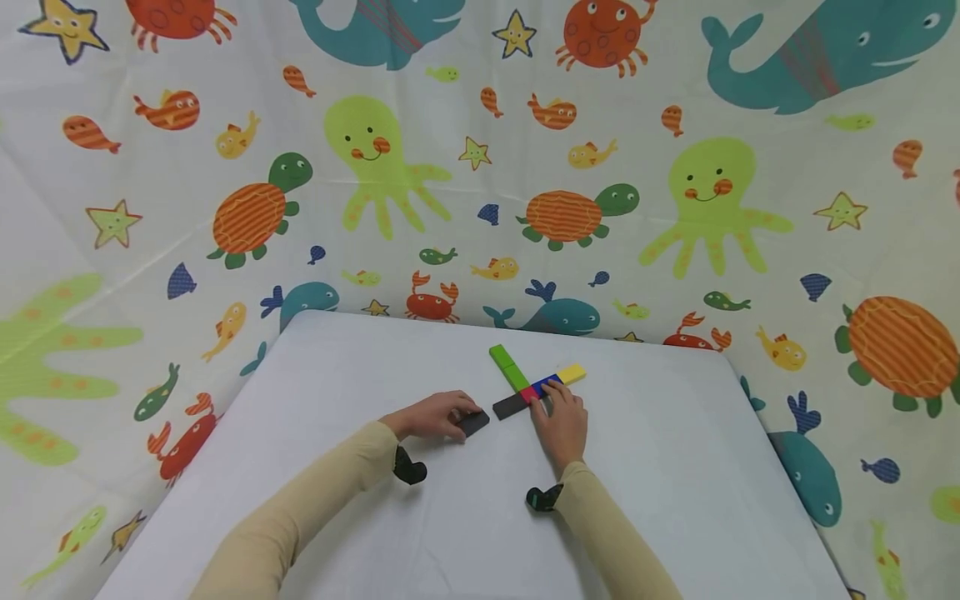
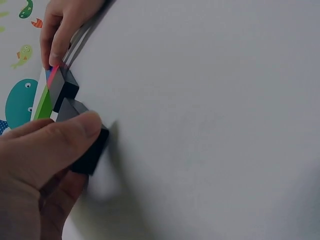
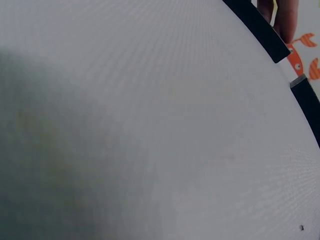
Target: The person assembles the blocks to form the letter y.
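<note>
In the head view, my left hand point(image 1: 442, 415) pinches a black block point(image 1: 474, 423) low over the white table, thumb on the near side. The left wrist view shows this block point(image 2: 91, 155) tilted between thumb and fingers. A small gap parts it from a second black block point(image 1: 509, 407), whose far end meets a red block point(image 1: 528, 393). Beyond lie a blue block point(image 1: 542, 386) and a yellow block point(image 1: 572, 373); green blocks point(image 1: 509, 368) run off toward the back left. My right hand point(image 1: 564, 423) holds the blue block, its thumb beside the red one; its fingertips partly cover both.
The white table point(image 1: 675, 467) has its back edge a little behind the blocks. A curtain point(image 1: 465, 192) printed with sea animals hangs behind it and along both sides. Dark straps with small devices point(image 1: 410, 467) sit at both wrists.
</note>
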Demonstrator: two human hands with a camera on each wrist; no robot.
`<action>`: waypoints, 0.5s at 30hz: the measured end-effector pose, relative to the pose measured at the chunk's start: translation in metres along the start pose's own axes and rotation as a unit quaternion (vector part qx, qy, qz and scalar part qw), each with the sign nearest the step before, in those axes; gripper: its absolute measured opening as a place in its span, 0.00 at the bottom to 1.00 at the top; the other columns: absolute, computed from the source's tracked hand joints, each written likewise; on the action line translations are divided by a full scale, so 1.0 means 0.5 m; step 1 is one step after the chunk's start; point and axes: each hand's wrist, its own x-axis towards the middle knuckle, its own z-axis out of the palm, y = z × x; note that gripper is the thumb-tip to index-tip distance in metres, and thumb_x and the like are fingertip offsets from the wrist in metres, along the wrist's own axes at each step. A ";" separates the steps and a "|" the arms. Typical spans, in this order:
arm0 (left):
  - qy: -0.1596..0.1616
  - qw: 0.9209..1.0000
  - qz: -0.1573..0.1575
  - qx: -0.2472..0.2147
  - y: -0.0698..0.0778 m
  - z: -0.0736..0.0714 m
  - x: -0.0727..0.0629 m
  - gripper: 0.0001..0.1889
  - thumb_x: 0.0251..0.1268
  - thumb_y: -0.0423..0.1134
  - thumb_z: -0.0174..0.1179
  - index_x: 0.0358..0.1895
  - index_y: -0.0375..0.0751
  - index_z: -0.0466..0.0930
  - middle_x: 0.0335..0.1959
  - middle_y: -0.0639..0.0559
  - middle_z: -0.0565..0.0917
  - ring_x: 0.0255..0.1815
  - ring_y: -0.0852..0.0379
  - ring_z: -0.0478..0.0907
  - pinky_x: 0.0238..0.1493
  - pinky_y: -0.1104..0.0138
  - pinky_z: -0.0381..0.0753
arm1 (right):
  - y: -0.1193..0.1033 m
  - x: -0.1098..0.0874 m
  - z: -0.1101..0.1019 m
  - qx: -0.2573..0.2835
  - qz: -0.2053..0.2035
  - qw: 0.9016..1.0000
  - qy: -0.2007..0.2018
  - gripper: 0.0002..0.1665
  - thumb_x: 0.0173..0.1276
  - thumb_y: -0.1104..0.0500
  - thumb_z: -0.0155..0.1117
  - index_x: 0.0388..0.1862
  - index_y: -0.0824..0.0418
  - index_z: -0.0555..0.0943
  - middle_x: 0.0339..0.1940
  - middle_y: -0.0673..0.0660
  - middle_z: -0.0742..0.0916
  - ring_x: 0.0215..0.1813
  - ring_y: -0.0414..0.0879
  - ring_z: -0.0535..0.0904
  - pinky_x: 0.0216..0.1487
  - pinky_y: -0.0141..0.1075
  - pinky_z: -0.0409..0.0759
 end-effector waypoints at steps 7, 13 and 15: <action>0.000 1.000 0.003 0.002 0.009 -0.006 0.006 0.26 0.58 0.31 0.69 0.62 0.39 0.77 0.58 0.50 0.76 0.54 0.54 0.75 0.55 0.63 0.76 | 0.002 0.001 0.001 -0.004 0.000 1.000 -0.001 0.28 0.70 0.43 0.60 0.63 0.56 0.79 0.66 0.52 0.77 0.62 0.56 0.71 0.59 0.52 0.69; -0.007 1.000 -0.013 0.002 0.012 -0.007 0.016 0.26 0.58 0.31 0.69 0.62 0.42 0.78 0.58 0.53 0.77 0.54 0.56 0.75 0.56 0.64 0.76 | 0.001 0.001 0.001 -0.004 -0.001 1.000 -0.003 0.27 0.70 0.43 0.61 0.63 0.56 0.79 0.66 0.53 0.77 0.62 0.56 0.71 0.59 0.53 0.69; -0.006 1.000 -0.019 0.000 0.013 -0.006 0.019 0.26 0.58 0.31 0.69 0.62 0.43 0.78 0.57 0.54 0.77 0.54 0.57 0.75 0.56 0.63 0.75 | -0.002 0.000 -0.002 -0.001 0.002 1.000 -0.005 0.27 0.70 0.44 0.61 0.63 0.56 0.79 0.67 0.53 0.77 0.62 0.56 0.71 0.59 0.53 0.69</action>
